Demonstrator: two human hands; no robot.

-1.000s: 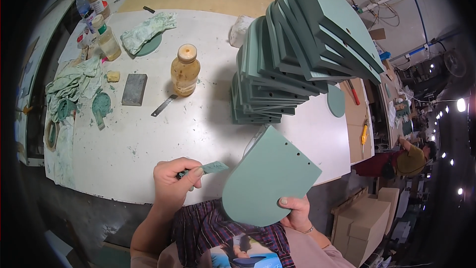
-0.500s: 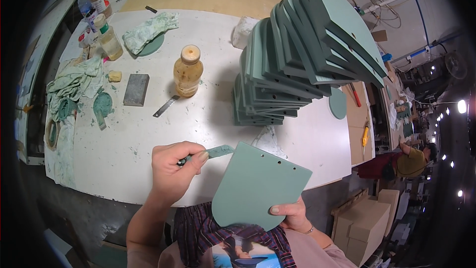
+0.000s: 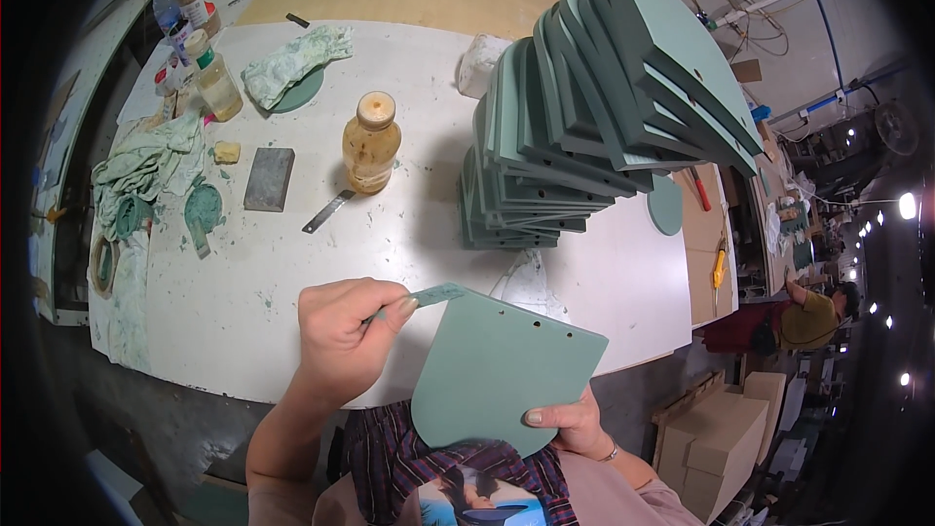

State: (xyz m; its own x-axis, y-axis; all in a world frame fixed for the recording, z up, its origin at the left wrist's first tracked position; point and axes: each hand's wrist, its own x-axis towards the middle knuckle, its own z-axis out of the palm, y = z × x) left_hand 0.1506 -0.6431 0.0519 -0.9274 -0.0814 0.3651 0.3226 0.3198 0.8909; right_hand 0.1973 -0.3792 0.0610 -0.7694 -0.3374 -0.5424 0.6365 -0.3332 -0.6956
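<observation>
My left hand (image 3: 343,333) pinches a narrow flat scraper blade (image 3: 436,294) smeared with green putty. The blade's far end meets the upper left corner of a green panel (image 3: 502,365). That panel has one straight edge with three small holes near it, and a rounded end towards my body. With the thumb on its face, my right hand (image 3: 575,421) grips the panel at its lower right; those fingers are hidden behind it. Beyond the panel stands a tall, uneven stack of similar green panels (image 3: 545,136), and a crumpled white cloth (image 3: 531,282) lies at its foot.
On the white table (image 3: 234,321) stand a bottle of brownish liquid (image 3: 370,151), a grey block (image 3: 269,179) and a loose metal blade (image 3: 327,211). Stained rags (image 3: 161,161) and several bottles (image 3: 216,83) crowd the left. A yellow-handled cutter (image 3: 719,266) lies right, above cardboard boxes (image 3: 721,443).
The held panel has shifted slightly left and tilted a little. The scraper blade has moved slightly up and right, its end now over the panel's corner.
</observation>
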